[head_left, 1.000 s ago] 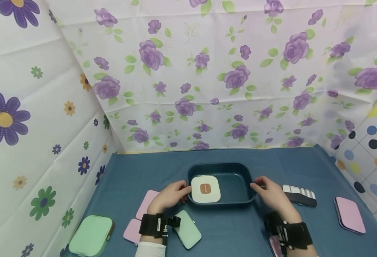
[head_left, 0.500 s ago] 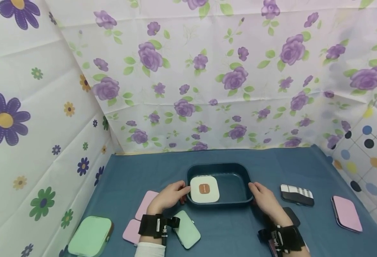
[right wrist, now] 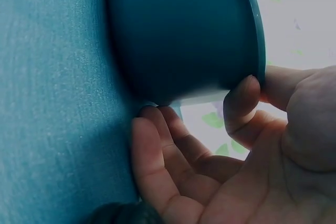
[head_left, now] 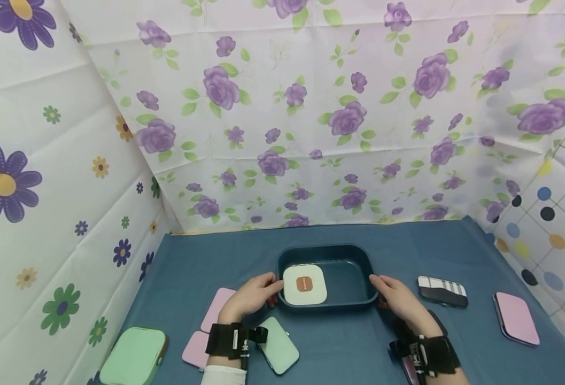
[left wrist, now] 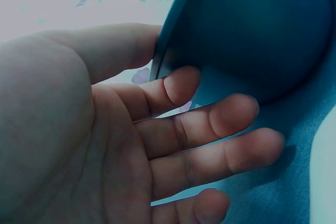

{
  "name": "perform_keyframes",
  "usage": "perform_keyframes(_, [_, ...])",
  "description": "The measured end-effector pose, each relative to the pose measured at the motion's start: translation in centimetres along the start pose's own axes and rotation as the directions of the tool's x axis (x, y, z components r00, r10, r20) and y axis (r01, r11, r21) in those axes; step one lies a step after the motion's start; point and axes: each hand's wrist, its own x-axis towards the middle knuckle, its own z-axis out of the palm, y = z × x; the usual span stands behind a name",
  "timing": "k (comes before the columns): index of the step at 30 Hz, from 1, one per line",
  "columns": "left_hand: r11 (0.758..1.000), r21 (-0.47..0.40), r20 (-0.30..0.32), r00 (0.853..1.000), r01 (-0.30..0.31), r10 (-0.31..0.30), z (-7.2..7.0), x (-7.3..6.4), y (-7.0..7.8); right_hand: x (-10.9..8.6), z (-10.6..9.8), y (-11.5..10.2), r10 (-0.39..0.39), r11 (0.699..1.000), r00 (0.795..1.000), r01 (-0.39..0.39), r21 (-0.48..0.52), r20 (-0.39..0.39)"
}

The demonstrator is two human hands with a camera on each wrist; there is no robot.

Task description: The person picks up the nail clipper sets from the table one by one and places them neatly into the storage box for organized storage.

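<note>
A dark teal rectangular tray [head_left: 349, 286] with rounded corners rests on the blue cloth in the head view. Inside it, at the left end, lies a white rounded-square case [head_left: 314, 294] with a brown label. My left hand [head_left: 249, 297] pinches the tray's left rim between thumb and index finger; its other fingers extend below, as the left wrist view shows. At the opposite end, my right hand [head_left: 400, 299] pinches the right rim the same way. Its remaining fingers [right wrist: 147, 150] are bent near the tray's underside in the right wrist view.
Left of the tray lie a mint green case [head_left: 135, 353] and pink cases [head_left: 217, 310]. A pale green case [head_left: 279, 347] sits by my left wrist. To the right are a striped black-and-white case [head_left: 443, 292] and a pink case [head_left: 516, 319]. Flowered cloth walls stand behind and left.
My right hand's fingers have closed onto the tray's right rim. The left hand keeps its hold. The whole head view has shifted slightly; the tray stays in place on the cloth.
</note>
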Motion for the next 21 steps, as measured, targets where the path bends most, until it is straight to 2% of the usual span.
perform_keyframes(12, [1.000,0.007,-0.007,1.000,-0.001,0.001,0.2,-0.3,-0.1,-0.2,0.0,0.2,-0.003,1.000,1.000,0.003,0.005,0.004])
perform_keyframes(21, [0.995,0.100,-0.040,0.999,-0.005,0.009,-0.4,-0.6,1.0,0.0,0.0,0.1,-0.007,1.000,1.000,0.007,0.017,0.008])
